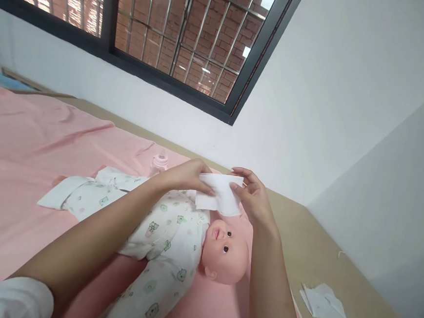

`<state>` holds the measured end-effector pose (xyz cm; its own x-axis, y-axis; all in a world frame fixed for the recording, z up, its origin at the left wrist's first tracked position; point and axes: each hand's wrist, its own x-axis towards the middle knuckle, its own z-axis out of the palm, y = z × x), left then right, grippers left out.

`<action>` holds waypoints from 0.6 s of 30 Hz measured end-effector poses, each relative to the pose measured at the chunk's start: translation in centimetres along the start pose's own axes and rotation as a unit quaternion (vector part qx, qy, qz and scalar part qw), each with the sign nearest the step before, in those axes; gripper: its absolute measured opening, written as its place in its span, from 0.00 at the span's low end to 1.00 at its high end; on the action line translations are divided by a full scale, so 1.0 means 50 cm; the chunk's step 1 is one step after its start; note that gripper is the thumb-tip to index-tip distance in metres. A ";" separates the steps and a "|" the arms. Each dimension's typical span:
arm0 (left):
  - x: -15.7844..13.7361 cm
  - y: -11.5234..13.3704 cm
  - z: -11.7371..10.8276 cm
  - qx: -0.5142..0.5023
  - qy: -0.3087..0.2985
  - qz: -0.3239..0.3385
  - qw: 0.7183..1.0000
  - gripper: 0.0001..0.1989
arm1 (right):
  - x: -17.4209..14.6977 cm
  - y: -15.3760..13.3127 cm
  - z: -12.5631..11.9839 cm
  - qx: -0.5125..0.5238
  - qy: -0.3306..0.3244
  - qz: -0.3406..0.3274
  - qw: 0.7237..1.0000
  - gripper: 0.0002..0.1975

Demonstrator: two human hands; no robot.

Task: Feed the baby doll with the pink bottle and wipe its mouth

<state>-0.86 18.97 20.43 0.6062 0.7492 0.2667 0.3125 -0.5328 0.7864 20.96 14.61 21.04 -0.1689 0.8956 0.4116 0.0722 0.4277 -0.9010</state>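
Note:
Between my two hands a folded white tissue (pixel 222 191) is stretched out flat, just above a baby doll's head (pixel 228 258). My left hand (pixel 192 176) pinches the tissue's left end, thumb in front and fingers behind. At its right end my right hand (pixel 251 194) grips it between thumb and fingers. The doll lies on its back in a white printed suit (pixel 170 229), its head toward the right. Beyond my left wrist a pink baby bottle (pixel 159 163) stands upright, its lower part hidden by my arm.
A pink blanket (pixel 26 139) lies under the doll on a tan surface (pixel 284 213). Another crumpled white tissue (pixel 324 303) rests at the right. A white wall (pixel 313 88) and a dark-framed barred window (pixel 181 34) rise behind.

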 end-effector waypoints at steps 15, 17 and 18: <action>-0.026 0.028 0.003 -0.140 0.005 0.142 0.980 0.12 | 0.016 0.060 -0.014 0.099 0.023 0.053 0.993 0.22; -0.020 0.021 0.009 -0.060 -0.067 0.145 0.985 0.10 | 0.023 0.113 -0.041 0.147 0.007 0.073 0.986 0.23; -0.016 0.018 0.015 -0.021 -0.101 0.147 0.984 0.09 | 0.023 0.142 -0.054 0.165 0.000 0.095 0.982 0.24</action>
<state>-0.52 17.60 20.50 0.8000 0.4699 0.3732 0.0739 -0.6943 0.7159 23.91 19.02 15.50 -0.1825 0.9556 0.2313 -0.2205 0.1894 -0.9568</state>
